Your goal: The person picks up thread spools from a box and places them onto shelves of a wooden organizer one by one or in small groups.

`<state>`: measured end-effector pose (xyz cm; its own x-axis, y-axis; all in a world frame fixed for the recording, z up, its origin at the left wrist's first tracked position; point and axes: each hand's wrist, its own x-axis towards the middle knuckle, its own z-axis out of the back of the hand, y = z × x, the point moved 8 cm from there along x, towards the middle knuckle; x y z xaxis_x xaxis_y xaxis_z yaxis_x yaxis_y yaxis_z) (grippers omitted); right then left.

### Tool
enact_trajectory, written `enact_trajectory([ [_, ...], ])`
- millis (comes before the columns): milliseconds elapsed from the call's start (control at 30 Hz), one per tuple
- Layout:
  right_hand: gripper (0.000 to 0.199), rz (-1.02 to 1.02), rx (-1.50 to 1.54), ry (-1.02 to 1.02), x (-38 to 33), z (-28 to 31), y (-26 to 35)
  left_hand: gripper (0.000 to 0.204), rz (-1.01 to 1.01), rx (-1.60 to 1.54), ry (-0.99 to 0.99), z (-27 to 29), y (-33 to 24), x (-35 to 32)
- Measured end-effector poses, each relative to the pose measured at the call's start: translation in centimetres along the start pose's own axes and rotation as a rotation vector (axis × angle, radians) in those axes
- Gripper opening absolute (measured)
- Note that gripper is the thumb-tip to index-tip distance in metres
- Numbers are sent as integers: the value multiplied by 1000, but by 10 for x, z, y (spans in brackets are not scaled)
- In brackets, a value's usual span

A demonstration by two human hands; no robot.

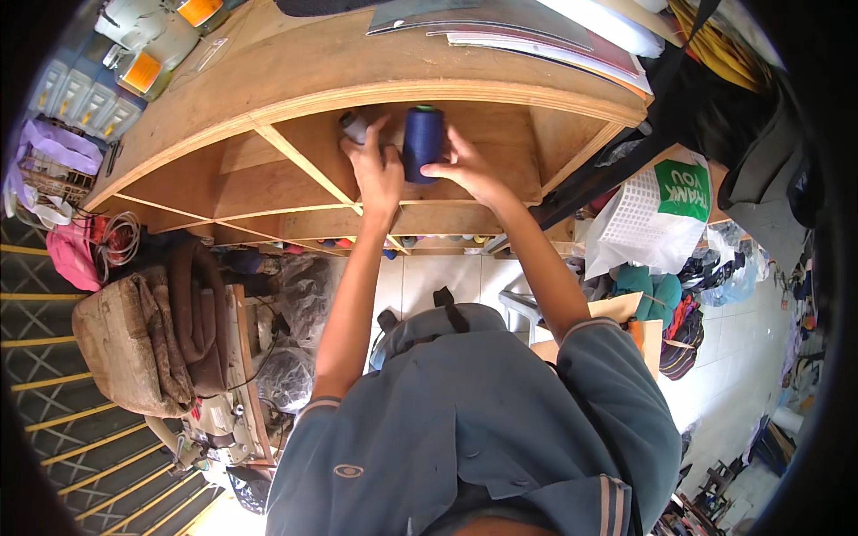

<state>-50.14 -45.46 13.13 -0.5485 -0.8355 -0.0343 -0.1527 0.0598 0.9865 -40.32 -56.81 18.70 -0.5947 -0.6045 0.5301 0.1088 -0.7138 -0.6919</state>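
Observation:
Both my hands reach into a compartment of the wooden shelf [500,143]. My right hand [466,170] is closed round a large dark blue thread spool [423,143], thumb on the near side and fingers on the right; the spool stands upright. To its left, my left hand [376,176] has its fingers bent round a smaller grey-white thread spool [354,126], which leans over. Part of that small spool is hidden behind the fingers. The thumb of my left hand points toward the blue spool, with a narrow gap between them.
Papers and folders [545,49] lie on the shelf top. Labelled jars [143,71] stand at the far left. Folded brown cloth [147,335] is at the left. A white plastic bag [639,232] hangs at the right, above a cardboard box [648,344]. More spools line the lower shelf.

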Motion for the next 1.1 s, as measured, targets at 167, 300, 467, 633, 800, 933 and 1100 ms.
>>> enact_trajectory([
  [167,91,69,25,-129,1,18,-8,49,-31,-35,-185,-6,-12,28],
  [300,87,124,-2,-129,-1,28,-8,36,-125,37,-8,-50,8,52],
  [467,85,100,35,-117,-15,29,-3,25,-468,369,-66,-86,21,62],
  [633,82,131,13,-125,-28,35,2,24,-594,563,46,-112,49,82],
  [800,83,110,-105,-196,-23,37,7,26,-511,549,264,-106,50,96],
  [933,80,171,-161,-228,-6,35,6,29,-464,553,355,-106,49,106],
  [1100,92,279,-231,-252,1,39,5,32,-422,541,444,-111,42,111],
])
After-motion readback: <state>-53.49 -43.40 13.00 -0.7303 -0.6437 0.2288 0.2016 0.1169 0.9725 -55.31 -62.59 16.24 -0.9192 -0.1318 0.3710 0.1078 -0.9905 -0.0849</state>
